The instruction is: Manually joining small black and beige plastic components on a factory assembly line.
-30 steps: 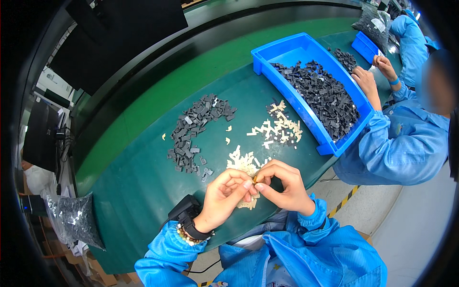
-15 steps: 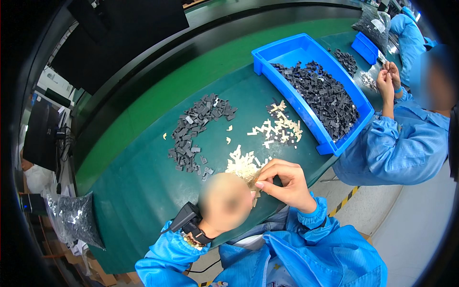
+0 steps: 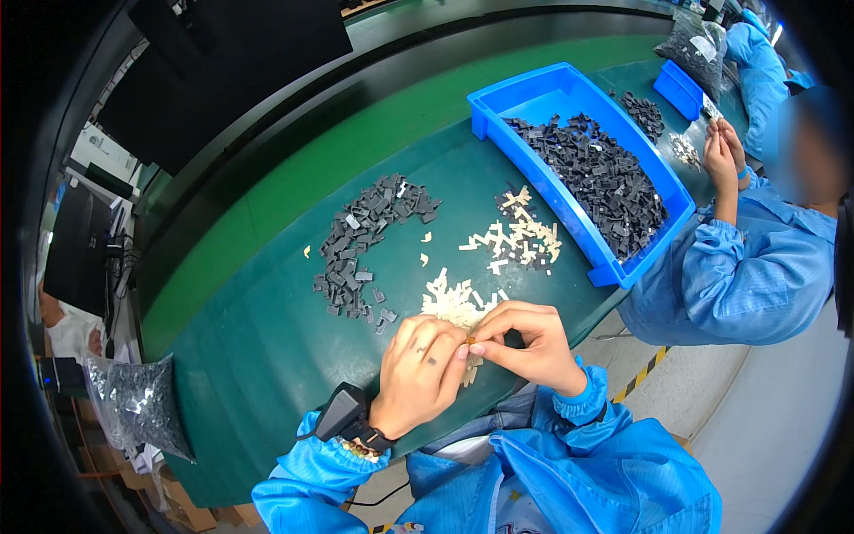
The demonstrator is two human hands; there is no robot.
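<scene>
My left hand [image 3: 418,367] and my right hand [image 3: 534,345] meet fingertip to fingertip above the near edge of the table. Both are closed in a pinch on a tiny orange-brown piece [image 3: 470,340], mostly hidden by the fingers. Just beyond and partly beneath them lies a pile of small cream-coloured pieces [image 3: 451,298]. Farther left, small dark grey plastic parts [image 3: 342,258] form a curved heap. To the right of that heap, cream and dark pieces [image 3: 525,238] lie mixed together.
A large blue bin [image 3: 569,209] holds many dark grey parts [image 3: 605,182]. At right, a co-worker's hands [image 3: 725,151] are held together near a small blue bin [image 3: 680,89]. Bags of dark parts lie at the left edge [image 3: 147,405] and far right [image 3: 692,52].
My left hand, smeared over in the earlier frame, now shows clearly with its fingertips against the right's. My right hand has barely shifted. The co-worker's hands have moved up slightly.
</scene>
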